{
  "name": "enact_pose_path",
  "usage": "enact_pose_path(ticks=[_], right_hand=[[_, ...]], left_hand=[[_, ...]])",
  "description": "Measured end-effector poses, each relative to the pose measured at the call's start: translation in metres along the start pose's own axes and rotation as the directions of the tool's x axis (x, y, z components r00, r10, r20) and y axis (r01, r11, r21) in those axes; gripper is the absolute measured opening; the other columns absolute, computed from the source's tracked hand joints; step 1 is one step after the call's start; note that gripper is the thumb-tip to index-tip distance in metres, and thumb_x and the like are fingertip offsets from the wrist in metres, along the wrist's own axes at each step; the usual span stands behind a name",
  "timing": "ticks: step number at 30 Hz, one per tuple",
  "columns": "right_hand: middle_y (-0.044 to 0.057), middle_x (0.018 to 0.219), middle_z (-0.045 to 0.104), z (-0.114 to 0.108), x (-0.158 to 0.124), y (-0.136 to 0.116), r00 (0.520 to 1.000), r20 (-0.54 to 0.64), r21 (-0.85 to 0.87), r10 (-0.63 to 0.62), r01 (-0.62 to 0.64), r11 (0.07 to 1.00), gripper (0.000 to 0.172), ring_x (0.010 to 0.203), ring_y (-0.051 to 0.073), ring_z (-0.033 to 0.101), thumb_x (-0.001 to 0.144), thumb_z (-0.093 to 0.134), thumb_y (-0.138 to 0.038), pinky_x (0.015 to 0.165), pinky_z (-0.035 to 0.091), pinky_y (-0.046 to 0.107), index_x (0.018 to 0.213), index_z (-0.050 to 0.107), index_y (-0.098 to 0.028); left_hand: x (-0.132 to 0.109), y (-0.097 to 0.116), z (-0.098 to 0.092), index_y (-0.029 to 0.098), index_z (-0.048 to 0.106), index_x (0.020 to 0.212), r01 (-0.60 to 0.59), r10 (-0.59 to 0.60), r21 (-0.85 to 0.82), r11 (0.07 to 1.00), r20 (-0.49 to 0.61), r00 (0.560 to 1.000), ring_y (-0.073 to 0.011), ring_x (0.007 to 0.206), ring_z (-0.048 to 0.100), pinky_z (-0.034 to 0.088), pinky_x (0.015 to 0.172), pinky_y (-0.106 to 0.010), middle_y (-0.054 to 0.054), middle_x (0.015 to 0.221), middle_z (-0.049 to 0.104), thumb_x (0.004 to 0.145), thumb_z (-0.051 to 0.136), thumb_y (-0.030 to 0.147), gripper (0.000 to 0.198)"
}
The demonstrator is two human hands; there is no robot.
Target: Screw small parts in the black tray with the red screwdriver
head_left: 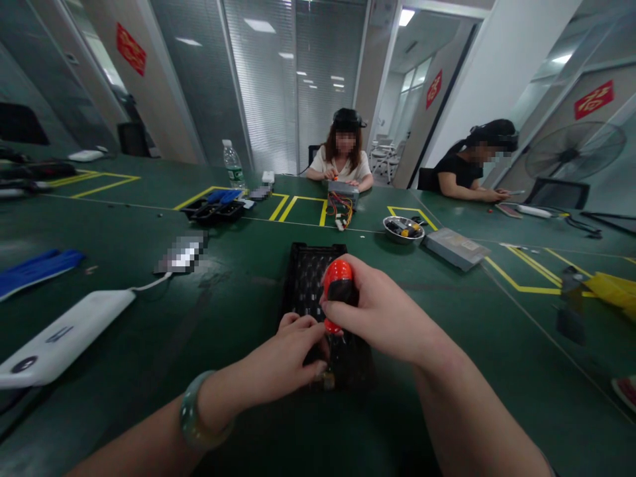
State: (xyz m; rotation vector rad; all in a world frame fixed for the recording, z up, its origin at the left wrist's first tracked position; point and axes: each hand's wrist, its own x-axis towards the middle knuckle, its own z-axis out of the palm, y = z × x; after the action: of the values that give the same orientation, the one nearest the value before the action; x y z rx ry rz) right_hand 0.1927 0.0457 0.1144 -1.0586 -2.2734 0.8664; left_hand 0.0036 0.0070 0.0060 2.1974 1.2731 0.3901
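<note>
Screwdriver (338,286) stands upright over the black slotted tray (308,281), gripped tight in my right hand (377,311) to keep it straight. My left hand (293,351) is half curled beside it; I cannot tell if it holds anything.

Red-and-black screwdriver (339,281), glossy red handle with black grip band, wrapped in right hand (382,311). Shaft pointing down into black perforated plastic panel (308,281), slightly tilted, tip hidden. Panel rectangular, lying flat on green bench (233,311), long side running away from the viewer, far end uncovered, near end under both hands. Exact kind of panel unclear. Left hand (283,354) low over panel's near end, just beside the shaft, curled fingers (303,324) pointing down and across. Small brass-coloured part (327,381) just below the fingertips, at panel's near end, partly hidden, too small to identify.
</note>
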Motion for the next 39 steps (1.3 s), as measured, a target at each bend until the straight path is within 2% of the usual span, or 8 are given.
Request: enact_pose_path(ticks=[8,14,17,22,26,30,34,39], right_hand=[[-0.003,0.083,0.06,0.009,0.0,-0.004,0.997,0.041,0.013,-0.072,0.072,0.997,0.013,0.074,0.016,0.056,0.084,0.061,-0.018,0.067,0.041,0.03,0.092,0.052,-0.021],[0.0,0.099,0.062,0.03,-0.019,0.007,0.997,-0.005,0.289,-0.074,0.072,0.955,0.037,0.083,0.017,0.061,0.089,0.063,-0.017,0.074,0.051,0.031,0.122,0.048,-0.025],[0.001,0.101,0.062,0.044,-0.034,0.024,0.989,-0.14,0.42,-0.038,0.094,0.903,0.035,0.088,0.017,0.062,0.09,0.069,-0.025,0.077,0.054,0.031,0.12,0.05,-0.027],[0.006,0.112,0.061,0.058,-0.054,0.065,0.921,-0.384,0.356,-0.061,0.209,0.911,0.035,0.1,0.023,0.063,0.092,0.069,-0.034,0.088,0.054,0.038,0.125,0.059,-0.03],[0.008,0.109,0.063,0.059,-0.061,0.086,0.915,-0.401,0.352,-0.046,0.2,0.914,0.04,0.092,0.025,0.065,0.093,0.065,-0.036,0.087,0.056,0.043,0.133,0.059,-0.03],[0.008,0.108,0.067,0.058,-0.062,0.086,0.914,-0.404,0.421,-0.022,0.207,0.883,0.06,0.094,0.024,0.067,0.098,0.058,-0.033,0.089,0.057,0.041,0.154,0.035,-0.035],[0.009,0.113,0.066,0.06,-0.062,0.085,0.906,-0.421,0.401,-0.052,0.237,0.885,0.046,0.097,0.024,0.066,0.101,0.052,-0.032,0.089,0.057,0.04,0.146,0.046,-0.035],[0.006,0.107,0.064,0.059,-0.059,0.091,0.904,-0.427,0.408,-0.006,0.199,0.891,0.054,0.09,0.022,0.065,0.092,0.067,-0.035,0.081,0.057,0.036,0.143,0.05,-0.035]], left_hand=[[-0.001,-0.006,0.003,0.022,0.066,0.11,-0.03,0.031,0.023,0.999,-0.019,0.999,-0.0282,0.114,0.056,0.032,0.11,-0.048,-0.006,0.115,0.066,0.087,0.064,0.027,0.024],[-0.003,-0.001,0.0,0.024,0.069,0.107,-0.06,0.06,0.001,0.998,-0.021,0.998,-0.0251,0.109,0.058,0.032,0.109,-0.045,-0.004,0.109,0.067,0.09,0.064,0.028,0.019],[-0.004,0.003,-0.001,0.024,0.069,0.105,-0.048,0.047,-0.012,0.999,-0.047,0.998,-0.0241,0.105,0.058,0.033,0.106,-0.044,-0.003,0.105,0.066,0.088,0.065,0.025,0.018],[-0.006,0.009,-0.006,0.031,0.066,0.121,-0.043,0.041,-0.032,0.999,-0.037,0.998,-0.025,0.107,0.055,0.033,0.104,-0.044,-0.002,0.107,0.066,0.083,0.066,0.02,0.039],[-0.006,0.012,-0.01,0.033,0.064,0.124,-0.041,0.04,-0.052,0.998,-0.019,0.999,-0.026,0.108,0.055,0.033,0.103,-0.044,-0.001,0.108,0.068,0.081,0.068,0.02,0.045],[-0.005,0.01,-0.009,0.034,0.065,0.124,-0.04,0.039,-0.066,0.997,-0.023,0.999,-0.0257,0.108,0.055,0.033,0.104,-0.044,0.0,0.108,0.068,0.08,0.067,0.017,0.047],[-0.005,0.009,-0.009,0.035,0.065,0.124,-0.027,0.025,-0.077,0.997,-0.022,0.999,-0.0248,0.11,0.055,0.032,0.104,-0.042,0.001,0.11,0.068,0.08,0.07,0.018,0.048],[-0.004,0.011,-0.011,0.034,0.065,0.123,-0.035,0.033,-0.088,0.996,-0.022,0.999,-0.0244,0.11,0.055,0.034,0.102,-0.04,0.001,0.109,0.068,0.08,0.071,0.017,0.046]])
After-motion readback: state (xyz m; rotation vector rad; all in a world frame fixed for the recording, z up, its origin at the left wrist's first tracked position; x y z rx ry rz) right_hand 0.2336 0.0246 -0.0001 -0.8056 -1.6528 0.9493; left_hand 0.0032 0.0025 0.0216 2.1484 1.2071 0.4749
